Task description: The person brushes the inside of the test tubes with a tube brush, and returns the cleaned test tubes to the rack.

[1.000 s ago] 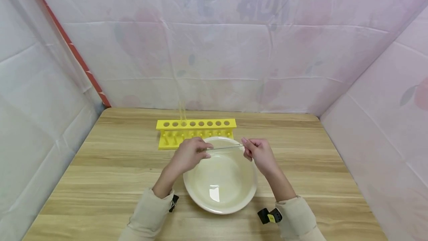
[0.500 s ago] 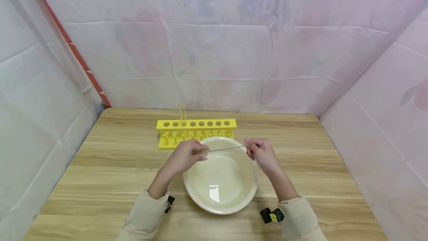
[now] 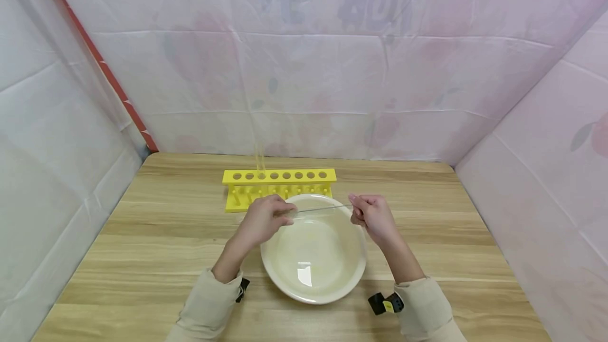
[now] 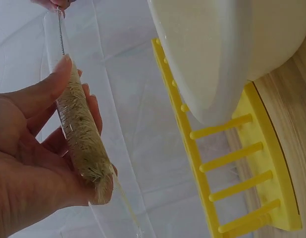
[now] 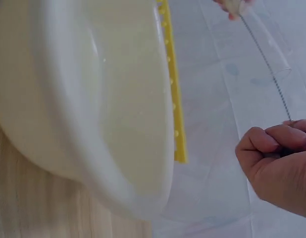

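Above the back of a white basin (image 3: 313, 257), my left hand (image 3: 265, 219) grips a clear test tube. Inside the tube sits the bristle part of a brush (image 4: 82, 124), seen in the left wrist view between thumb and fingers. A thin twisted wire stem (image 5: 264, 57) comes out of the tube's mouth toward the right. My right hand (image 3: 376, 218) pinches the far end of that wire, its fingers curled. Both hands are held over the basin's rim, level with each other.
Behind the basin stands a yellow test tube rack (image 3: 280, 175) with a row of holes and pegs. Another clear tube (image 3: 259, 161) stands upright in one of its holes. The wooden table (image 3: 157, 241) meets patterned cloth walls at the back and sides.
Against one second ago, my left hand is slightly further left and my right hand slightly further right. The basin and rack have stayed in place.
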`<state>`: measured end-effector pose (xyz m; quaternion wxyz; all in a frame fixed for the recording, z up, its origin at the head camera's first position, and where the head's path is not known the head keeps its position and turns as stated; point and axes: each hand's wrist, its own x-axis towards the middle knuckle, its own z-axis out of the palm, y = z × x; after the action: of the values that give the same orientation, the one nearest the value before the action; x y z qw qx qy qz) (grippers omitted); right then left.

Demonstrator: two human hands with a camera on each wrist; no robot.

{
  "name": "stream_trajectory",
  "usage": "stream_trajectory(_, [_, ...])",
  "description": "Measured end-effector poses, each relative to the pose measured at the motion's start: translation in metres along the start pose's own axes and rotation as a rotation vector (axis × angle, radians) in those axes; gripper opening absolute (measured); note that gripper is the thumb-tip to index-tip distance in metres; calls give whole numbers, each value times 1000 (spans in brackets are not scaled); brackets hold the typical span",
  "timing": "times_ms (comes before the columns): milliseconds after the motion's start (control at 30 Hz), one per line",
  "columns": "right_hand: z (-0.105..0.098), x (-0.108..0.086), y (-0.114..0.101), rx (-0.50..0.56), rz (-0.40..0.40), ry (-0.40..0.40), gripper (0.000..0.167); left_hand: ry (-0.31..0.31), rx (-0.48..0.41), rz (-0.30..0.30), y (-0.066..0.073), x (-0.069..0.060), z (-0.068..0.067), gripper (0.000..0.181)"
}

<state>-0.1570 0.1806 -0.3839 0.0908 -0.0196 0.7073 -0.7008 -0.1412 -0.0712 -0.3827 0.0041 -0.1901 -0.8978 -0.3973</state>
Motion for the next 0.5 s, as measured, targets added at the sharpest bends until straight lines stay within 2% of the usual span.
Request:
stream_trajectory(100, [-1,0,-4,169,112,-40,48,13,34,-4,2,-1,0,27])
stream_trajectory(200, [-4,0,-4,220,168,-71,48,11,50,-6,3,-1,0,27])
stream_trajectory(267, [-6,1,-3,208,165,-78,48,5,50,0,2,-1,0,27])
stream_trajectory(367, [-9,0,-1,99,78,-58,46,-15,26,-2,0,-1,0,28])
stream_trajectory(500, [-15,0,4,-140,-131,-12,43,-50,-28,-9,-3,-2,-2,28])
